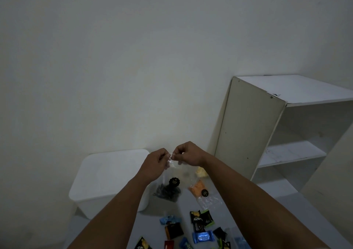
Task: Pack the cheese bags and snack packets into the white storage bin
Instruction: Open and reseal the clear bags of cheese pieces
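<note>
Head view shows the left hand [155,162] and right hand [188,154] each pinching the top edge of a clear bag [172,180] hanging beside the white storage bin [107,176]; it looks light, limp and slippery, best held by that top edge.

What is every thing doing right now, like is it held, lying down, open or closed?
Left hand: pinches the clear bag's top edge.
Right hand: pinches the same top edge.
Clear bag: held up, hanging, dark contents at its bottom.
Orange cheese bag: lying flat, untouched.
Yellow cheese bag: lying, partly hidden.
Snack packets: scattered, unpacked.
White storage bin: lid on.
White shelf: upright, shelves bare.
</note>
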`<state>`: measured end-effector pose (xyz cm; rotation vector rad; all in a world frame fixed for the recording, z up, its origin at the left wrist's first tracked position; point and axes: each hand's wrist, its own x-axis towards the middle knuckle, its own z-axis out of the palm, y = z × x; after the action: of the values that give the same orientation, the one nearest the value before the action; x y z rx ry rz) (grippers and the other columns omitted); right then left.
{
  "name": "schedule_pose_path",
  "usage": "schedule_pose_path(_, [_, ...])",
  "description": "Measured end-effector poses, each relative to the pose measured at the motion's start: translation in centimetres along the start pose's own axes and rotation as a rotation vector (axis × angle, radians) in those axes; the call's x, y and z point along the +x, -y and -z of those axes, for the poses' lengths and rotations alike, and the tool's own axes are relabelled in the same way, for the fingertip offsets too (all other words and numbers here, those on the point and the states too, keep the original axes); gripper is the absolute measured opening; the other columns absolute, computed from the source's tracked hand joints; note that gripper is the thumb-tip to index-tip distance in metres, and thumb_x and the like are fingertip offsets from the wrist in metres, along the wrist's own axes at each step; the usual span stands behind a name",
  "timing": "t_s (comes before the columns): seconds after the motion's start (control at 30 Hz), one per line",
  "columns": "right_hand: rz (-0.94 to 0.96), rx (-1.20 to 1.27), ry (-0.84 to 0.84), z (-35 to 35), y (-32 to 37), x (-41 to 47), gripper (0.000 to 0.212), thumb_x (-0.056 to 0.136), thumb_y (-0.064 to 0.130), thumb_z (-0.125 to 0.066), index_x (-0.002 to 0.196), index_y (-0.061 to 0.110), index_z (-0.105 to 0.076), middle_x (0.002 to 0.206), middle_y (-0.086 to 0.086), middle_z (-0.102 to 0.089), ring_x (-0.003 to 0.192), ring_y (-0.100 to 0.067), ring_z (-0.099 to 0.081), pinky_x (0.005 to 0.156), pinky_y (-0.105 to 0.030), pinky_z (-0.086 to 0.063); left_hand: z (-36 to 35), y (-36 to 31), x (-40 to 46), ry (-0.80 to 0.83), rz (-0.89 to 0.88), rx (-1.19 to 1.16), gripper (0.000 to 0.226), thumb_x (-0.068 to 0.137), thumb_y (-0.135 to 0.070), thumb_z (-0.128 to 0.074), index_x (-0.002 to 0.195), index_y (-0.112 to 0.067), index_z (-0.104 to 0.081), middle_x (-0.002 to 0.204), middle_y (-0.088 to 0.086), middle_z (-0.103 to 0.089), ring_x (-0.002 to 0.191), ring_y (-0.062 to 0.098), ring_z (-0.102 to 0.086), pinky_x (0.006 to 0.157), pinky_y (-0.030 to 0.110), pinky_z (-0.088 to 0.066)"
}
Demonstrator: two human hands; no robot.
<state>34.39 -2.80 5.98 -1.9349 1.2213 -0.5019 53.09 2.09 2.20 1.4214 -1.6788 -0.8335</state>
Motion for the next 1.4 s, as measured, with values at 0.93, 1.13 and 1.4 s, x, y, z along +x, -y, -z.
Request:
schedule_pose_path(0.93, [-0.130,0.151,0.032,0.0,-0.9,-1.9,0.021,0.088,0.030,-0.077,0.096,0.011,-0.075,0.085,0.005,-0.075,0.084,-0.012,-0.071,0.075,-0.028,-0.056,0.6,0.0,-1.6,-0.025,0.063,-0.026,0.028,0.099,-0.022,-0.053,0.073,-0.015,-0.062,0.070,0.003,-0.072,0.061,0.008,-0.061,0.070,0.031,-0.050])
schedule_pose_path(1.13, [-0.118,0.130,0.045,0.0,-0.4,-1.7,0.018,0.091,0.027,-0.074,0.097,0.010,-0.074,0.084,0.002,-0.072,0.081,-0.012,-0.069,0.075,-0.029,-0.055,0.2,-0.1,-1.4,-0.040,0.059,-0.112,0.025,0.098,-0.018,-0.057,0.077,-0.009,-0.068,0.071,0.004,-0.074,0.061,0.009,-0.061,0.068,0.031,-0.052])
schedule_pose_path(1.4, [-0.002,0.080,-0.055,-0.4,-0.5,-1.6,0.017,0.089,0.022,-0.075,0.094,0.005,-0.078,0.085,-0.008,-0.075,0.072,-0.011,-0.068,0.069,-0.024,-0.055,0.1,-0.6,-1.3,0.034,0.015,0.016,0.023,0.102,-0.024,-0.055,0.083,-0.018,-0.067,0.077,-0.002,-0.074,0.065,-0.001,-0.062,0.065,0.015,-0.045])
